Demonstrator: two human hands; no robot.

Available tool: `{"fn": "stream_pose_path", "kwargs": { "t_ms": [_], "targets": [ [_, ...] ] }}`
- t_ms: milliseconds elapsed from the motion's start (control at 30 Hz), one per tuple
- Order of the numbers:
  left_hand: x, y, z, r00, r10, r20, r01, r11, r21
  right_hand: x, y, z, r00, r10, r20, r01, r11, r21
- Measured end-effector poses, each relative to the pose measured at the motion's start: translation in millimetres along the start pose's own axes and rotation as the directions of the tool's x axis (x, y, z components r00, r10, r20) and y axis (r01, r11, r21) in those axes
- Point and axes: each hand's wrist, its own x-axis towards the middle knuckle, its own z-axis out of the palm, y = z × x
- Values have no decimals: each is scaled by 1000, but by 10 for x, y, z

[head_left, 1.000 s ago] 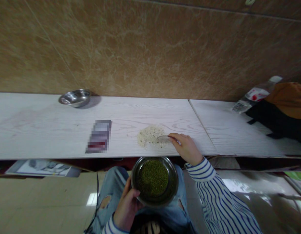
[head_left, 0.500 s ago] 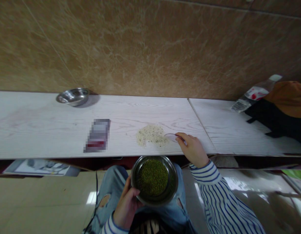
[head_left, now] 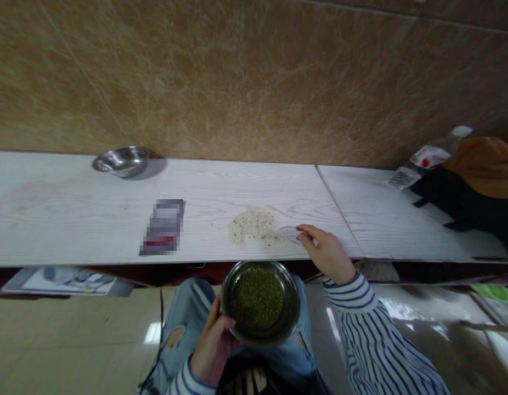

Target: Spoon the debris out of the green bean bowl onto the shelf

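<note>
My left hand point(head_left: 216, 343) grips the near left rim of a steel bowl point(head_left: 293, 312), thumb over the edge, just below the table's front edge. Green mung beans point(head_left: 259, 299) lie inside it. Over the table, my right hand point(head_left: 327, 252) pinches a clear plastic protractor point(head_left: 287, 233), its curved edge toward the wall. The protractor's left end meets the right side of a flat heap of pale grains point(head_left: 254, 224) speckled with dark bits, perhaps rice.
Another steel bowl point(head_left: 121, 163) stands by the wall at the back left. A blurred-out phone-shaped object point(head_left: 162, 226) lies on the white table point(head_left: 65, 214). To the right, a plastic bottle point(head_left: 427, 159) lies beside a black and brown cloth item point(head_left: 480, 175).
The view has shifted slightly. My right hand has turned the protractor a little flatter, so more of its face shows. My left hand keeps the bowl in place.
</note>
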Motion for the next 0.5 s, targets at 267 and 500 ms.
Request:
{"fn": "stream_pose_path", "kwargs": {
  "t_ms": [267,500],
  "targets": [
    [11,-32,-10,1000,1,11,0,1000,-16,-25,-58,45,1000,9,26,-10,1000,17],
    [22,-54,-31,999,10,36,-9,999,-47,-73,-73,68,1000,-4,19,3,998,60]
  ]
}}
